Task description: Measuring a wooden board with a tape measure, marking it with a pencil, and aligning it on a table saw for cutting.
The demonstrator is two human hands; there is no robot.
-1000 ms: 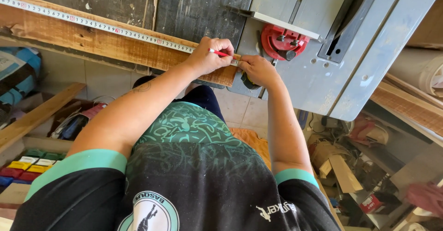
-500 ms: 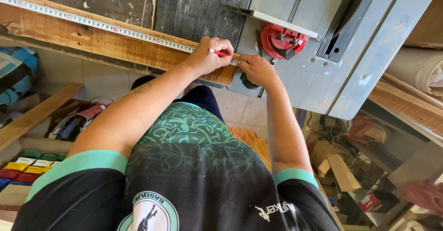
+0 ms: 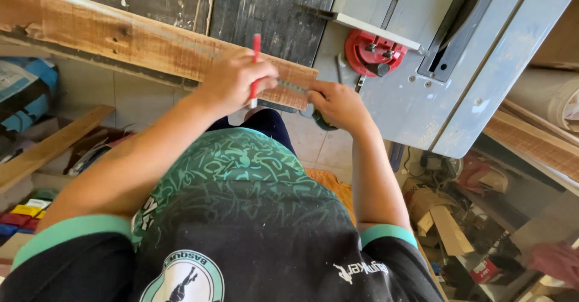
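Observation:
A long rough wooden plank lies across a dark workbench, its right end next to a grey table saw. My left hand rests on the plank near that end and holds a red pencil upright, tip down at the wood. My right hand is at the plank's end, closed around a dark tape measure case. Only a short piece of tape shows between the two hands.
A red round miter gauge sits on the saw top just beyond my right hand. Below left are a loose board, a blue bag and coloured packs. Scrap wood and boxes clutter the floor at right.
The tape that lay stretched along the plank has drawn back toward my right hand. My left hand has turned the pencil from flat against the wood to upright.

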